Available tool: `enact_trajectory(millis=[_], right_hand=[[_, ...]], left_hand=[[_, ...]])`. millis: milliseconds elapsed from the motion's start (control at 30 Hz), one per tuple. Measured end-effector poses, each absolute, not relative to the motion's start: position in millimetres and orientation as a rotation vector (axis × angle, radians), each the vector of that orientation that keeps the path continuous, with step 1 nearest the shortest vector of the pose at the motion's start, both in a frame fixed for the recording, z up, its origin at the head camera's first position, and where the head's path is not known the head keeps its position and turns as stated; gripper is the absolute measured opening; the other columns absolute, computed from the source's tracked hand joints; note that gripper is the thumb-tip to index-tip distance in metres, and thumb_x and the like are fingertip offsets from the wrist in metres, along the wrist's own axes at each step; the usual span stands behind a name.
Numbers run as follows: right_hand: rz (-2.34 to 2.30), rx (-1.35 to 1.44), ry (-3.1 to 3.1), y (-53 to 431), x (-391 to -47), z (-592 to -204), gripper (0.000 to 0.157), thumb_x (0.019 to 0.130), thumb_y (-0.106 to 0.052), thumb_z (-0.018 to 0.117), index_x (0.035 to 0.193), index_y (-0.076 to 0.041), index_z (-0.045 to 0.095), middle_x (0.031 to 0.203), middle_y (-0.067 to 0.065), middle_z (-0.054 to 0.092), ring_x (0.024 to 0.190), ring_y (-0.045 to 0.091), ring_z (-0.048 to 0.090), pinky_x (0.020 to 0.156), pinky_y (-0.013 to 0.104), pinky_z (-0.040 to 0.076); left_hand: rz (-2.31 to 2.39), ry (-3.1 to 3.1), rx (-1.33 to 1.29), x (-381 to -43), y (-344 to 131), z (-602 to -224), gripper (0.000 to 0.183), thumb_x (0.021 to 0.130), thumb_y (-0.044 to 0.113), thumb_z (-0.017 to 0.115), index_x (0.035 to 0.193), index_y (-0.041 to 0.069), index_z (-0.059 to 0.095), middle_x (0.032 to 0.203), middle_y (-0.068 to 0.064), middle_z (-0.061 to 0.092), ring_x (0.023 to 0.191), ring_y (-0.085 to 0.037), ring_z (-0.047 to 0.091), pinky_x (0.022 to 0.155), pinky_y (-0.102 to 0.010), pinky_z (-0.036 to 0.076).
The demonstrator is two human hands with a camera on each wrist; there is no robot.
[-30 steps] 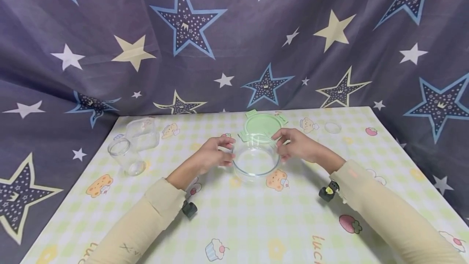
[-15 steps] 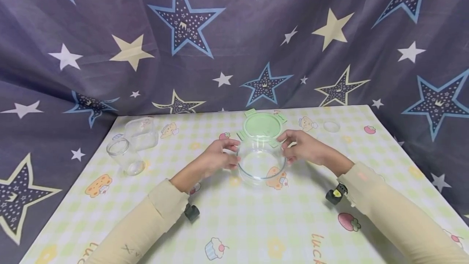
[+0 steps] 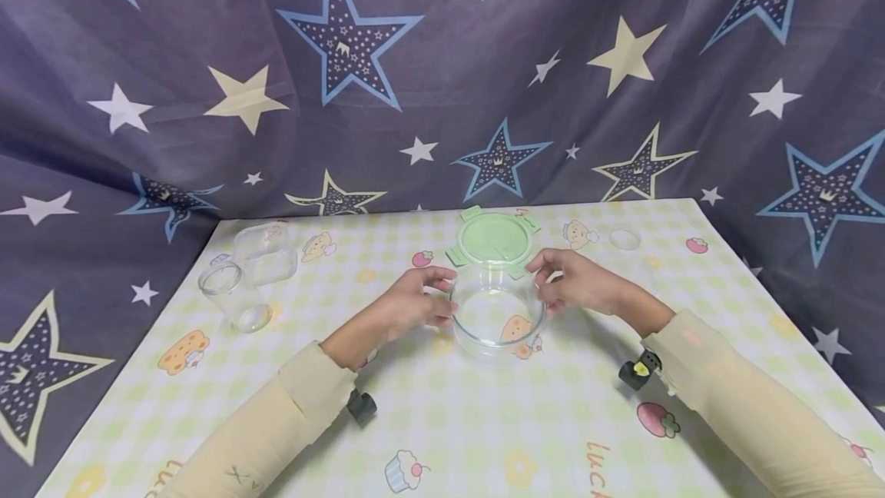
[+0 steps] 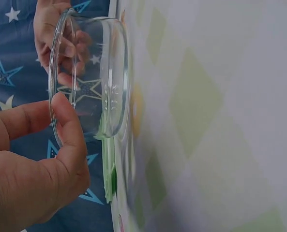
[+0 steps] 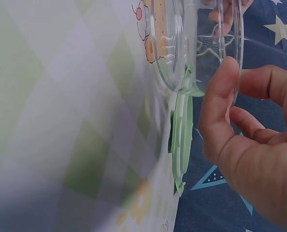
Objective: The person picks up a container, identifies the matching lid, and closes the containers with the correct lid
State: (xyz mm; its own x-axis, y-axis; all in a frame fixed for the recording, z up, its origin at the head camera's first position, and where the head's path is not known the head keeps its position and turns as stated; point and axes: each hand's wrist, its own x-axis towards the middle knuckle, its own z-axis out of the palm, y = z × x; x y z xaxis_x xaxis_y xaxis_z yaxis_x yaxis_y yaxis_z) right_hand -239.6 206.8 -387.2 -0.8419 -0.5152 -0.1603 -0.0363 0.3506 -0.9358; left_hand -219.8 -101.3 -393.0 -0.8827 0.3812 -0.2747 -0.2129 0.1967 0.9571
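A round clear glass bowl (image 3: 494, 336) is upright at the middle of the table, its base on or very near the cloth. My left hand (image 3: 415, 298) pinches its rim on the left side; in the left wrist view the thumb (image 4: 68, 121) lies on the outer wall. On the right side my right hand (image 3: 574, 280) pinches the rim, and the right wrist view has that thumb (image 5: 220, 96) against the glass. Just behind the bowl lies a green lid (image 3: 494, 237) with side flaps, its near edge partly seen through the glass.
To the left, a clear jar (image 3: 235, 298) stands in front of a clear rectangular container (image 3: 266, 252). A small clear disc (image 3: 625, 240) lies at the back right. A star-patterned curtain (image 3: 442, 83) hangs behind the table (image 3: 442, 421).
The glass bowl, held by both hands, has shifted a little to the right and nearer to me. The lid and the clear containers have stayed in place.
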Motion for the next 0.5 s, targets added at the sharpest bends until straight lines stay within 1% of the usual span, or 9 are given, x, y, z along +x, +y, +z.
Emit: enact_trajectory(millis=[167, 367, 500], right_hand=[[-1.503, -0.489, 2.198, 206.7, -238.9, -387.3, 0.045, 0.086, 0.009, 0.059, 0.129, 0.015, 0.046, 0.101, 0.018, 0.052, 0.073, 0.024, 0.064, 0.070, 0.040, 0.062], [-1.498, -0.512, 2.211, 207.3, -239.0, -388.7, 0.044, 0.088, 0.008, 0.060, 0.129, 0.016, 0.046, 0.103, 0.020, 0.052, 0.074, 0.026, 0.065, 0.070, 0.040, 0.062], [-1.484, -0.523, 2.204, 209.1, -240.7, -388.8, 0.044, 0.089, 0.007, 0.059, 0.130, 0.015, 0.045, 0.104, 0.021, 0.052, 0.076, 0.027, 0.065, 0.072, 0.042, 0.063]], left_hand=[[1.722, 2.020, 0.153, -220.0, -100.7, -391.7, 0.066, 0.087, -0.014, 0.068, 0.147, -0.003, 0.044, 0.133, -0.021, 0.045, 0.087, -0.023, 0.065, 0.079, -0.034, 0.062], [1.723, 2.017, 0.135, -220.6, -99.4, -389.9, 0.066, 0.086, -0.016, 0.068, 0.146, -0.004, 0.045, 0.130, -0.021, 0.045, 0.086, -0.024, 0.067, 0.077, -0.033, 0.063], [1.725, 2.016, 0.106, -222.7, -98.2, -389.2, 0.065, 0.085, -0.016, 0.069, 0.145, -0.004, 0.047, 0.129, -0.021, 0.045, 0.084, -0.023, 0.066, 0.077, -0.034, 0.063]])
